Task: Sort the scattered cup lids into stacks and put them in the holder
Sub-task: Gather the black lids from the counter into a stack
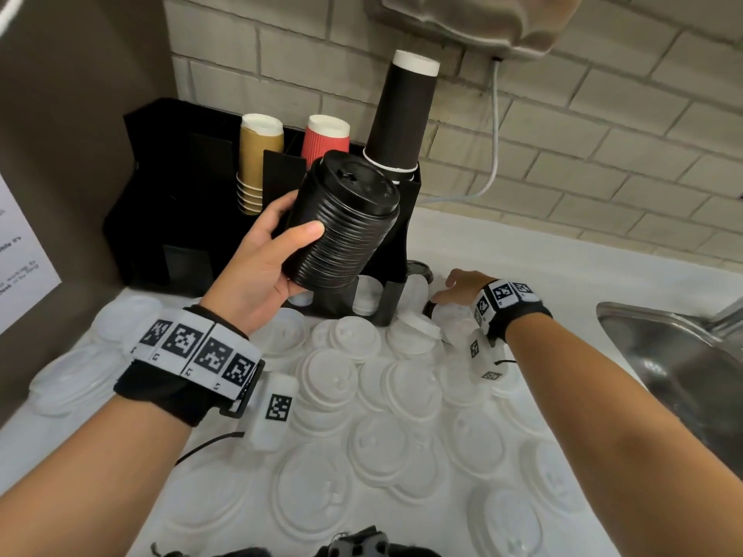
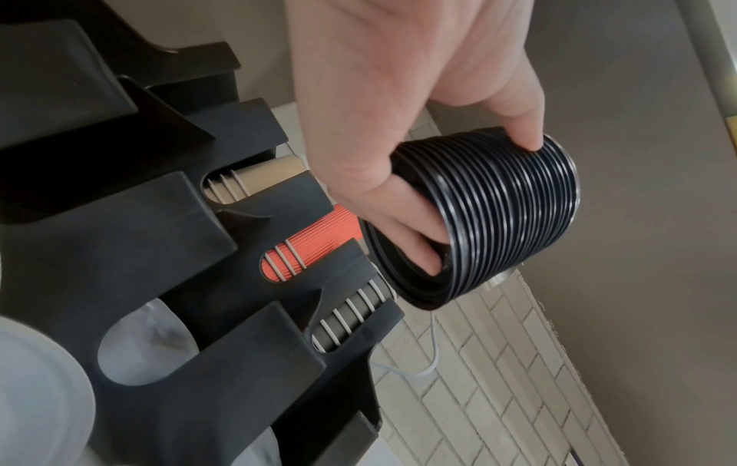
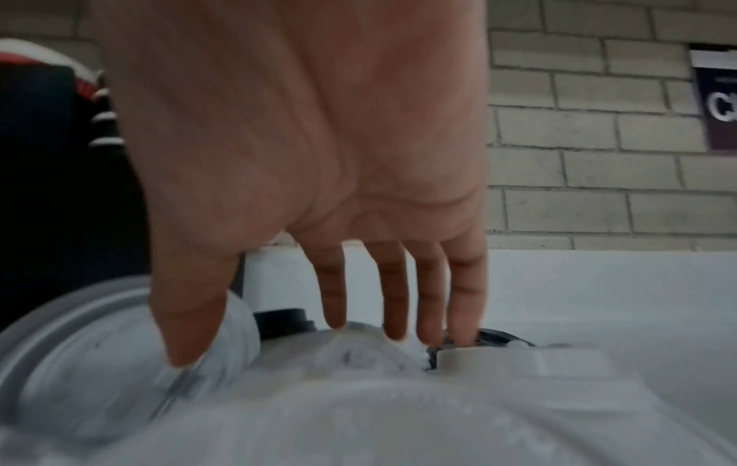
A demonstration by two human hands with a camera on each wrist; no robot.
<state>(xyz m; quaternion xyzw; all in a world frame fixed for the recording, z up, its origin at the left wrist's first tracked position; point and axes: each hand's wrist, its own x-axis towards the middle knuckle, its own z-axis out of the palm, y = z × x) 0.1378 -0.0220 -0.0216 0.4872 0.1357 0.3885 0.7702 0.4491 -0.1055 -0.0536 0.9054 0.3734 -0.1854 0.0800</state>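
the left hand [image 1: 257, 271] grips a tall stack of black lids [image 1: 341, 223], thumb on the ribbed side and fingers curled into its open underside, holding it tilted in the air in front of the black holder [image 1: 181, 219]. the holder has tan, red and black paper cups in its back slots. the right hand [image 1: 462, 287] reaches down with straight, spread fingers [image 3: 464, 296], their tips on a black lid [image 3: 498, 339] lying among the white lids [image 1: 382, 416] scattered over the white counter [image 1: 563, 267], just right of the holder.
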